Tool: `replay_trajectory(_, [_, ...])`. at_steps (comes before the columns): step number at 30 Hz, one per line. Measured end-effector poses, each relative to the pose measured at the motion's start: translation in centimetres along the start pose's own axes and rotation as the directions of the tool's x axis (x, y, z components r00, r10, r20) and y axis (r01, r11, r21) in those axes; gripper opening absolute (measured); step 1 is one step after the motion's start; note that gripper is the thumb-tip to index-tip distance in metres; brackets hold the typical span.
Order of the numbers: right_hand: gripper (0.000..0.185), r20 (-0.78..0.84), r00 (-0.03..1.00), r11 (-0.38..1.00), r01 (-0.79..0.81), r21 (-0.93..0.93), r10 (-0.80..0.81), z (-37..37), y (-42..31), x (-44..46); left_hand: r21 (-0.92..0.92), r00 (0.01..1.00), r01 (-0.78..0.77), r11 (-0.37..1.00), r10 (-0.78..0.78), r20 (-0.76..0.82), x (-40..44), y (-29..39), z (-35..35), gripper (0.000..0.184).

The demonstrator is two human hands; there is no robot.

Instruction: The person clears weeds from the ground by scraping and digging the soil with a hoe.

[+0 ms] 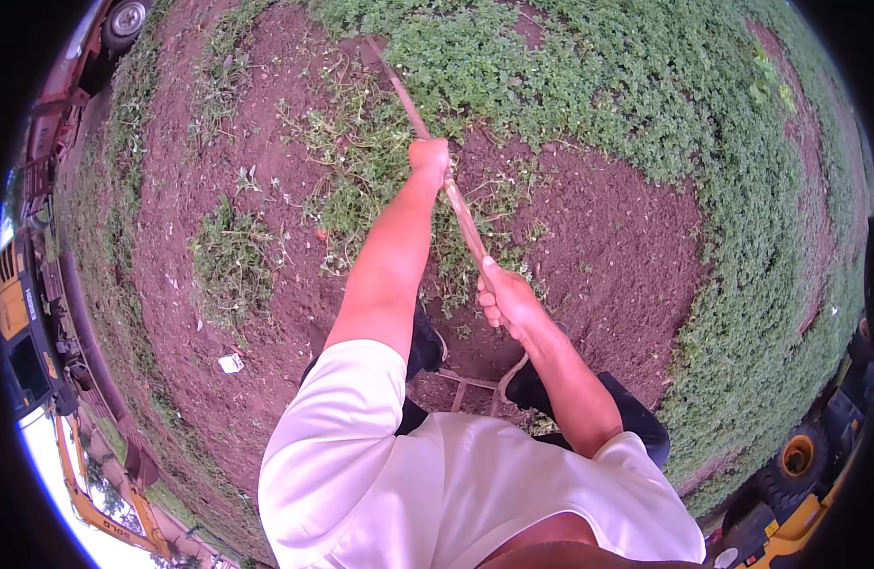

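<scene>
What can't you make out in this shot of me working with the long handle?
All in the head view:
- Near end of the wooden handle: covered by the right hand.
- Tool head: small and blurred, shape unclear.
- White scrap: any print too small to read.
- Yellow machine, lower right: cut off by the dark round edge.

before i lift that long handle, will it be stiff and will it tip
Probably stiff: the handle runs nearly straight through the left hand and the right hand. It may tip forward, since a flat head seems to sit at its far end.
</scene>
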State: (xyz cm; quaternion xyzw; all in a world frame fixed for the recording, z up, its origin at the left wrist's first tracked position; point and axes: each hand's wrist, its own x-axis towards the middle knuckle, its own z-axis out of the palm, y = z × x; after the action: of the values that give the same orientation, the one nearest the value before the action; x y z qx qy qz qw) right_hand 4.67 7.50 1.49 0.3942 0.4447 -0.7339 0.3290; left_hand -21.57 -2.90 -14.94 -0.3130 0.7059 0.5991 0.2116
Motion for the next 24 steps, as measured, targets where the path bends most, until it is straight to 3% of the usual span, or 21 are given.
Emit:
replay_trajectory(2, [0.049, -0.03, 0.996, 0.991, -0.078, 0.108, 0.082, -2.9, 1.0, -0.8, 0.008, 1.0, 0.006, 1.0, -0.005, -0.016, -2.1, -2.2, 3.4, 0.014])
replay_trajectory(3, [0.049, -0.066, 0.99, 0.987, -0.118, 0.113, 0.125, -5.1, 3.3, -2.3, 0.113, 0.991, -0.013, 0.993, 0.028, -0.127, -2.3, -7.8, 5.8, 0.017])
replay_trajectory(6, [0.051, -0.066, 0.967, 0.95, -0.228, 0.213, 0.247, -7.6, 9.9, -7.9, 0.177, 0.998, 0.054, 0.983, -0.048, -0.039, -10.5, -12.9, 6.6, 0.028])
replay_trajectory(7, [0.051, -0.132, 0.948, 0.939, -0.252, 0.235, 0.288, -6.9, 11.9, -10.8, 0.309, 0.985, -0.094, 0.947, 0.132, -0.107, -12.7, -17.4, 7.2, 0.012])
replay_trajectory(8, [0.049, -0.15, 0.914, 0.904, -0.329, 0.275, 0.378, -7.5, 13.6, -13.2, 0.318, 0.988, -0.072, 0.945, 0.112, -0.108, -15.4, -20.0, 6.7, 0.011])
replay_trajectory(10, [0.048, -0.185, 0.928, 0.931, -0.277, 0.24, 0.324, -7.3, 14.2, -17.9, 0.341, 0.996, -0.046, 0.939, 0.071, -0.06, -20.8, -22.0, 6.6, 0.01])
replay_trajectory(12, [0.048, -0.18, 0.939, 0.943, -0.252, 0.216, 0.292, -6.9, 14.3, -19.6, 0.139, 0.998, 0.056, 0.989, -0.061, 0.029, -22.8, -20.6, 4.9, 0.009])
replay_trajectory(14, [0.05, -0.173, 0.974, 0.989, -0.148, 0.001, 0.146, -6.8, 14.6, -20.2, 0.123, 0.997, 0.045, 0.991, -0.053, 0.057, -22.9, -19.9, 3.3, 0.01])
replay_trajectory(16, [0.05, -0.16, 0.976, 0.989, -0.148, 0.024, 0.15, -6.5, 13.7, -17.5, 0.013, 0.991, 0.097, 0.995, -0.097, 0.088, -22.2, -16.2, 2.2, 0.011])
replay_trajectory(17, [0.051, -0.145, 0.973, 0.984, -0.174, 0.037, 0.178, -6.7, 13.3, -16.1, 0.059, 0.999, -0.012, 0.998, 0.009, 0.051, -19.3, -16.9, 2.6, 0.011])
replay_trajectory(18, [0.052, -0.128, 0.972, 0.98, -0.194, 0.051, 0.199, -7.4, 12.8, -13.3, 0.0, 0.997, 0.067, 0.998, -0.067, 0.05, -18.2, -13.1, 2.5, 0.011])
replay_trajectory(21, [0.049, -0.099, 0.993, 0.997, -0.07, -0.014, 0.068, -7.1, 6.9, -6.0, -0.013, 0.999, -0.011, 1.0, 0.011, -0.04, -10.4, -6.3, 3.7, 0.013])
replay_trajectory(24, [0.049, -0.08, 0.997, 1.0, -0.022, -0.005, 0.021, -6.7, 2.1, -2.2, -0.033, 0.998, 0.05, 0.998, -0.049, 0.029, -4.9, -2.9, 6.1, 0.013])
